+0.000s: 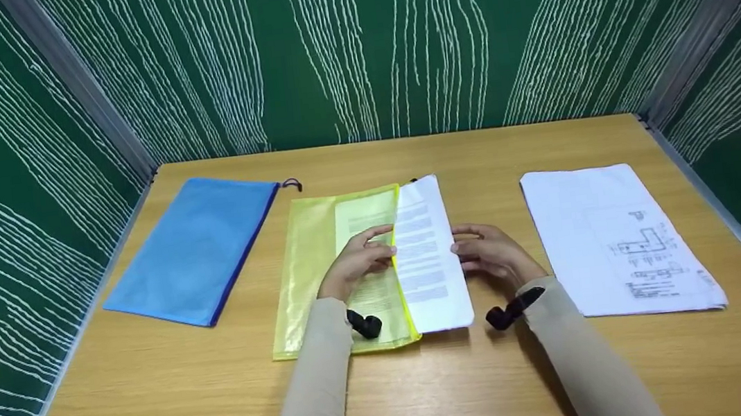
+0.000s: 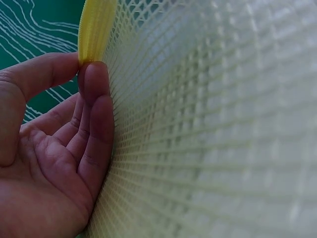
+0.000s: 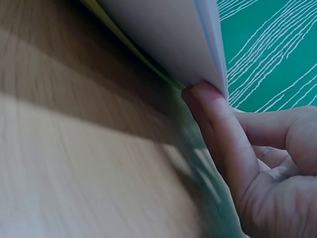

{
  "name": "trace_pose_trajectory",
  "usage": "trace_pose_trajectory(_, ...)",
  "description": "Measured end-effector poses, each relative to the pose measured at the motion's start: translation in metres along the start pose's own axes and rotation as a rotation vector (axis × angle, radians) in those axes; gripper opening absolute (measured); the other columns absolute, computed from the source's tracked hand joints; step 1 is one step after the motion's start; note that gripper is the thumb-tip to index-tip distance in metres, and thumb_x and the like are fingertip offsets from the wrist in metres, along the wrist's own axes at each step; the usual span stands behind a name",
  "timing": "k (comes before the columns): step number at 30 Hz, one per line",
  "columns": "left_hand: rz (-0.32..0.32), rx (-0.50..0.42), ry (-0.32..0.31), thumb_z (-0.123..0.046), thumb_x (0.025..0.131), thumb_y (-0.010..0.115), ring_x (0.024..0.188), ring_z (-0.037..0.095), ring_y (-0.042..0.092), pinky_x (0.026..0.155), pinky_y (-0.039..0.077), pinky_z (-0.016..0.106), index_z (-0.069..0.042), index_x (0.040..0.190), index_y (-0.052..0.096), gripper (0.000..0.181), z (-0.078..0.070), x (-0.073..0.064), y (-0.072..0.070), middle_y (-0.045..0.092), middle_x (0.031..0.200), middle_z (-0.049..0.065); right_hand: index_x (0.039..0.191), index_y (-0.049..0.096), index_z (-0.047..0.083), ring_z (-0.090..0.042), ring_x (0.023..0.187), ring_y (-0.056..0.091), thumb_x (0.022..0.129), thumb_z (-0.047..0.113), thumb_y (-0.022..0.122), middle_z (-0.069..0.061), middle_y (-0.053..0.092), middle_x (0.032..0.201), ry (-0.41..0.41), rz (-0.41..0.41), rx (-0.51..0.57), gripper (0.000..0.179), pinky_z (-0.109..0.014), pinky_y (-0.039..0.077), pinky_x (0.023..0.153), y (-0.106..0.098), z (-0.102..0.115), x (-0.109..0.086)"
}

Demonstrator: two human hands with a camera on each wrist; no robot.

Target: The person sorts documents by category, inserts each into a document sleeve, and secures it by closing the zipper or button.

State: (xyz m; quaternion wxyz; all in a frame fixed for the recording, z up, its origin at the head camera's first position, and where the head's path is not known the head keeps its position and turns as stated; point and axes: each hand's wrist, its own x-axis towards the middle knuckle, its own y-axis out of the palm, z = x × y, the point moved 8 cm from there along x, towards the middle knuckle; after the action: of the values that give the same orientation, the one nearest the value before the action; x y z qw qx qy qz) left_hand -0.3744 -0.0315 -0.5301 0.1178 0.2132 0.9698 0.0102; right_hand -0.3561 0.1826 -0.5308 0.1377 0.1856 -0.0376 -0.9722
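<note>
A yellow mesh zip pouch (image 1: 300,265) lies mid-table, with a stack of printed papers (image 1: 426,257) partly inside it and partly out past its right edge. My left hand (image 1: 359,258) pinches the pouch's zip edge; the left wrist view shows the yellow zip (image 2: 96,32) between thumb and fingers (image 2: 94,82), beside the mesh. At the papers' right edge, my right hand (image 1: 490,250) pinches the stack between thumb and fingers. The right wrist view has the paper edges (image 3: 210,39) standing over these fingertips (image 3: 208,94).
To the left lies a blue zip pouch (image 1: 187,250) with a dark cord pull (image 1: 292,185). Another stack of white papers (image 1: 611,236), its top sheet bearing a drawing, lies on the right. Green panels (image 1: 387,45) with white lines rise behind the wooden table (image 1: 427,397) and at its sides.
</note>
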Motion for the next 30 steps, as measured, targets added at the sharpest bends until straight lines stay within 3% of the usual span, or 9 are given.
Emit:
trace_pose_trajectory(20, -0.003, -0.014, 0.011, -0.009, 0.088, 0.065, 0.068, 0.012, 0.059, 0.066, 0.050, 0.024, -0.014, 0.141, 0.048, 0.055, 0.000, 0.000, 0.001, 0.064, 0.079, -0.001, 0.143, 0.035, -0.002, -0.016, 0.085, 0.067, 0.092, -0.001, 0.057, -0.007, 0.062, 0.107, 0.016, -0.008, 0.011, 0.056, -0.025, 0.058, 0.068, 0.009, -0.005, 0.006)
trace_pose_trajectory(30, -0.008, -0.027, -0.002, -0.010, 0.088, 0.066, 0.069, 0.012, 0.060, 0.067, 0.051, 0.024, -0.016, 0.139, 0.050, 0.055, 0.000, -0.001, 0.000, 0.064, 0.081, -0.001, 0.143, 0.035, -0.003, -0.017, 0.084, 0.069, 0.092, -0.002, 0.057, -0.005, 0.066, 0.103, -0.006, 0.016, 0.029, 0.056, -0.027, 0.058, 0.070, 0.018, -0.003, 0.006)
